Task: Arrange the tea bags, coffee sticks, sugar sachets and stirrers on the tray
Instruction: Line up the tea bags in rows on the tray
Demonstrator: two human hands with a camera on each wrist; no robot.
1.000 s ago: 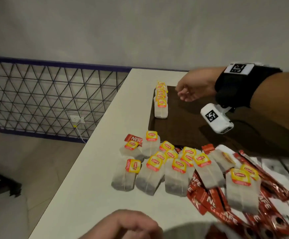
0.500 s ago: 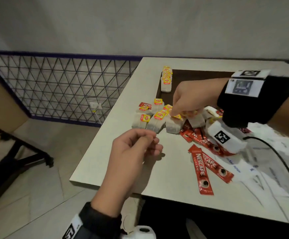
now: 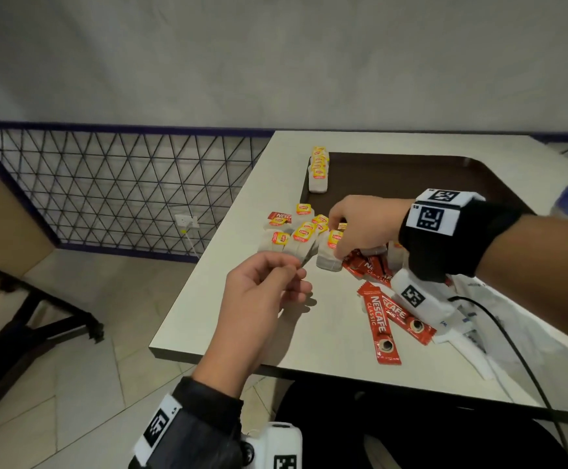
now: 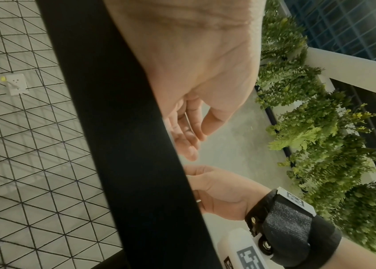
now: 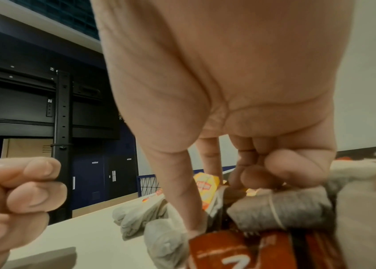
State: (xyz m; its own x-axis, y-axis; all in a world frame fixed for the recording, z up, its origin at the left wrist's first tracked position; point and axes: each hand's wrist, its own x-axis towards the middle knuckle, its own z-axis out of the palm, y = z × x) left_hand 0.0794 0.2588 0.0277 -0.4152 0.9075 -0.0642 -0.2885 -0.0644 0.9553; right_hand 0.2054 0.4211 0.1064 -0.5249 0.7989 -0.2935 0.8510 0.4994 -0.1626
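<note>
A dark brown tray [image 3: 411, 177] lies at the back of the white table, with a row of tea bags [image 3: 318, 170] along its left edge. In front of it, loose tea bags [image 3: 301, 236] with yellow tags lie heaped on the table. My right hand [image 3: 335, 236] reaches down into this heap, thumb and forefinger either side of one tea bag [image 5: 205, 183], the other fingers [image 5: 274, 169] curled. My left hand [image 3: 292, 272] hovers near the table's front left with fingers loosely curled, holding nothing. Red coffee sticks [image 3: 380, 323] lie below my right wrist.
White sachets and wrappers [image 3: 472, 336] spread over the table's right front, crossed by a black cable [image 3: 512, 346]. The table's front edge [image 3: 276, 363] is close to my left forearm. A wire mesh fence [image 3: 123, 187] stands to the left.
My right hand came back from the tray to the loose tea bags and went down onto them. My left hand rose from the bottom edge to above the table's front.
</note>
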